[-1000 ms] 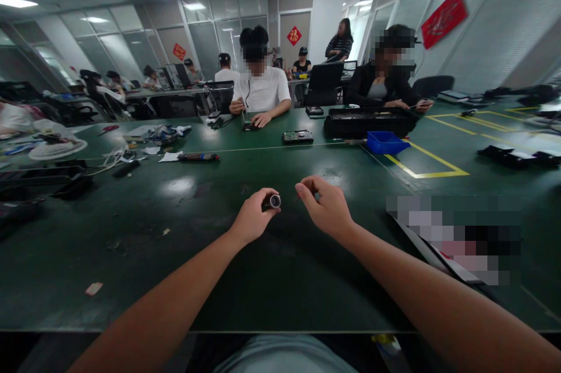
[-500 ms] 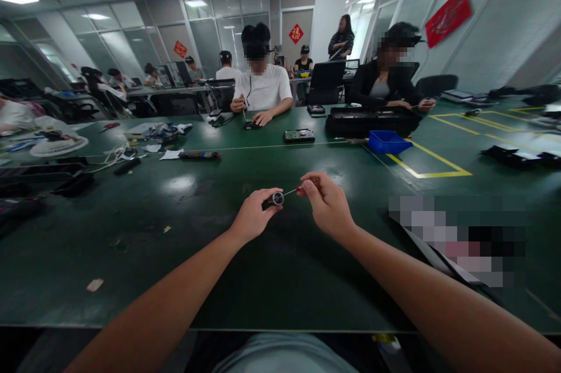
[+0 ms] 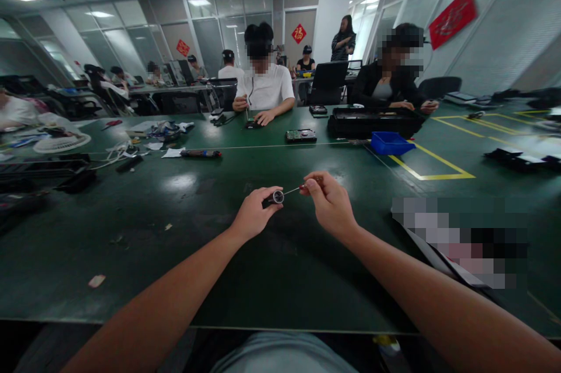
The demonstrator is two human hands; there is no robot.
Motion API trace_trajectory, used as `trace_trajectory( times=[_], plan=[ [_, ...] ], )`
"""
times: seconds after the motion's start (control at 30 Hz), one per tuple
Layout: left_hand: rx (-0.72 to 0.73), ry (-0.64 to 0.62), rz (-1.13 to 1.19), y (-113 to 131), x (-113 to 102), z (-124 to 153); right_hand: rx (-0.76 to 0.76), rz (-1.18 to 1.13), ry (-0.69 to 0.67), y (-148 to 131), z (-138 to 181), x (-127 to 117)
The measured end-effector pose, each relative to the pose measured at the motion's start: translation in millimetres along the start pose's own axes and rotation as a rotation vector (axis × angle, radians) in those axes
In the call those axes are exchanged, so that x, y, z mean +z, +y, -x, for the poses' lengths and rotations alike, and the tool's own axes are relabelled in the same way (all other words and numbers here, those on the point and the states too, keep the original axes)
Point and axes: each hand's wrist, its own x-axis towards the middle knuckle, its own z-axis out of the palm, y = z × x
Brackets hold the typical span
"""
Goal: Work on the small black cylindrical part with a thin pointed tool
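- At centre, over the green tabletop [image 3: 289, 279]: a short dark cylinder [image 3: 269, 200] in the left hand [image 3: 252, 215], clasped by its sides with fingers above and thumb below; resting or raised, impossible to tell.
- In the right hand [image 3: 328, 202]: a thin tool [image 3: 293, 190] with metal shaft and reddish handle end, pinched between thumb and forefinger, other fingers curled inward.
- Shaft directed leftward at the pale-ringed end of the cylinder; impossible to tell at this size whether within the ring or merely against its edge.
- Probably clasped by the sides to leave the ringed end uncovered and toward the camera — and to steady the cylinder against the tool.
- Probably pinched close to the shaft for fine control of the tip, with both hands near together for short reach.
- Farther off, perhaps set back to leave working room: a hard-drive-like unit [image 3: 301, 135] and, at the yellow outline [image 3: 447, 177], a blue tray [image 3: 391, 144].
- Versus one second earlier: shaft now plainly visible between the hands, formerly not discernible; left-hand clasp much alike.
- Versus half a second earlier: pose nearly unchanged — only a slight rightward shift of the whole view, presumably from head movement.
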Motion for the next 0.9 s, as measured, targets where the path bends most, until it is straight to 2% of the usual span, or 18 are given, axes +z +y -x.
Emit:
trace_trajectory(
  times=[0.3,0.53,0.9],
  plan=[
    [-0.004,0.005,0.004,0.8,-0.3,-0.2,0.029,-0.028,-0.007,0.8,-0.4,-0.5],
    [0.005,-0.002,0.006,0.3,-0.7,-0.1,0.198,-0.212,0.021,15.1,-8.3,4.5],
    [0.009,0.009,0.002,0.6,-1.3,0.4,0.165,-0.004,0.043,0.5,-6.2,-1.5]
  ],
)
